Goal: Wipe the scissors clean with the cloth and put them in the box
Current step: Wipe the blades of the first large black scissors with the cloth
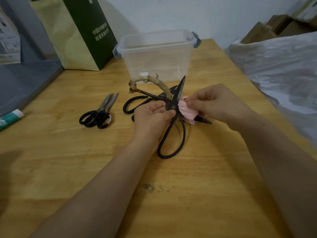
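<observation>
Clearly the wiping step is in hand: the left hand (152, 115) grips the large black iron scissors (173, 105) at their pivot, blades spread, while the right hand (212, 102) pinches the bunched pink cloth (187, 112) against one blade. Next (once both blades look clean) the scissors should be closed and lifted into the clear plastic box (156, 54) just on their far side.

One wide-angle view, worn on the person's head, looks forward and down along both forearms onto the wooden bench (68, 169). The left hand (151, 115) and right hand (217, 102) sit close to the lens, near the middle of the picture. The clear box (154, 55) stands beyond them, and the wall (171, 14) closes the top. Straight edges bend outward at the sides.
</observation>
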A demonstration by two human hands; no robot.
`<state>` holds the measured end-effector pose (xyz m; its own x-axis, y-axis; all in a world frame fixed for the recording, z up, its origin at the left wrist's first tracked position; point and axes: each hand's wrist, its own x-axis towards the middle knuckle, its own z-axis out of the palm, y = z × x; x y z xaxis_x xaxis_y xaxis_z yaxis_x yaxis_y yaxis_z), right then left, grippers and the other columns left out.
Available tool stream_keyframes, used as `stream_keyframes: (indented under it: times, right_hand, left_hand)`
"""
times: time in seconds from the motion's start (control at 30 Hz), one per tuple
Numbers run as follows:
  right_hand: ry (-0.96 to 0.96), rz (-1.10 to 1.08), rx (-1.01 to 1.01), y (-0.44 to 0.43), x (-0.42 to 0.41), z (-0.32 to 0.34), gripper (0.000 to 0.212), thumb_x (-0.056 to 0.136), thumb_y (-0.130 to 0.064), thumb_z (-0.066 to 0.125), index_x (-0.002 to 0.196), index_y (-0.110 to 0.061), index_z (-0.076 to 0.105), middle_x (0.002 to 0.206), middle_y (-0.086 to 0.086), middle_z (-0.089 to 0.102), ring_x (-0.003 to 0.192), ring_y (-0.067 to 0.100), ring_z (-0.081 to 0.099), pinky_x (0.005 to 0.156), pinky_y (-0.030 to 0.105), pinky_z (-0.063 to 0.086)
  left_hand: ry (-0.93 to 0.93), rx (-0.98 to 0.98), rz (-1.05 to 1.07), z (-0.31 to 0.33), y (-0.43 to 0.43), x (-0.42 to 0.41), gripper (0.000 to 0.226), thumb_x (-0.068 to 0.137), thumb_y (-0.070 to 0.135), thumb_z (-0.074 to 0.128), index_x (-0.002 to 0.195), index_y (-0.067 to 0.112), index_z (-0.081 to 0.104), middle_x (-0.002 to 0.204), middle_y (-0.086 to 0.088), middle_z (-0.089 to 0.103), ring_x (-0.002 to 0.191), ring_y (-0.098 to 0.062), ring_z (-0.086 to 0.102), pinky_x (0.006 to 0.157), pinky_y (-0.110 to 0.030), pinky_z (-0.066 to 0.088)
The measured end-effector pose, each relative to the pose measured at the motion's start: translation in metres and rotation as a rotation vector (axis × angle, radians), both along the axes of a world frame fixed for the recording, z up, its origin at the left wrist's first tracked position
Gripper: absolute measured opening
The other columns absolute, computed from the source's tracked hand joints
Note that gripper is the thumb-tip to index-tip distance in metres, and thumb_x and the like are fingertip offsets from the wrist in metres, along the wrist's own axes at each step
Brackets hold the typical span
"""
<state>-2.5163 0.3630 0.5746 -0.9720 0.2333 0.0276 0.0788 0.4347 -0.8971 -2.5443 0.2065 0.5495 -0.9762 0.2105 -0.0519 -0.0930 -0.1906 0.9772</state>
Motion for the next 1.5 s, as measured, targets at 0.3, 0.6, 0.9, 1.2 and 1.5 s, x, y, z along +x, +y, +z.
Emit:
stream_keyframes:
  times: [0.3,0.6,0.9,1.2,1.5]
  right_hand:
    - [-0.006,0.084,-0.158,-0.012,-0.001,-0.006,0.016,0.082,-0.005,0.07,0.094,-0.004,0.06,0.064,0.002,0.067,0.051,0.018,0.061,0.043,0.025,0.044]
    - [0.049,0.072,-0.059,-0.011,-0.005,0.002,0.015,0.08,-0.006,0.072,0.083,0.005,0.063,0.083,0.036,0.064,0.067,0.036,0.058,0.059,0.039,0.046]
    - [0.107,0.054,-0.026,-0.01,-0.006,0.001,0.017,0.082,-0.015,0.073,0.08,0.0,0.065,0.078,0.02,0.065,0.068,0.018,0.058,0.063,0.03,0.047]
    - [-0.005,0.135,0.04,0.004,0.0,0.009,0.007,0.082,-0.01,0.07,0.085,-0.005,0.066,0.081,0.018,0.07,0.071,0.019,0.063,0.069,0.033,0.051]
    - [0.079,0.103,0.131,-0.009,-0.008,0.005,0.008,0.085,-0.019,0.069,0.082,-0.012,0.066,0.069,0.004,0.066,0.064,0.012,0.06,0.064,0.028,0.049]
  left_hand:
    - [0.067,0.078,-0.022,0.002,0.002,0.005,0.034,0.082,-0.017,0.058,0.081,0.016,0.066,0.073,-0.001,0.075,0.068,-0.014,0.072,0.055,-0.019,0.054]
    - [0.004,0.133,0.065,0.008,-0.002,0.001,0.023,0.082,-0.016,0.059,0.095,0.002,0.065,0.086,-0.012,0.074,0.077,-0.019,0.072,0.066,-0.025,0.059]
    - [0.021,0.149,0.003,0.008,0.0,0.004,0.024,0.083,-0.014,0.059,0.089,0.008,0.069,0.082,-0.008,0.075,0.076,-0.017,0.072,0.064,-0.025,0.059]
    - [-0.024,0.167,0.078,0.01,-0.003,0.0,0.036,0.081,-0.013,0.062,0.117,-0.006,0.058,0.091,-0.012,0.073,0.074,-0.016,0.071,0.062,-0.021,0.056]
    - [0.006,0.167,0.054,0.011,-0.003,0.002,0.023,0.082,-0.014,0.061,0.095,0.006,0.063,0.074,-0.002,0.074,0.069,-0.012,0.071,0.057,-0.02,0.055]
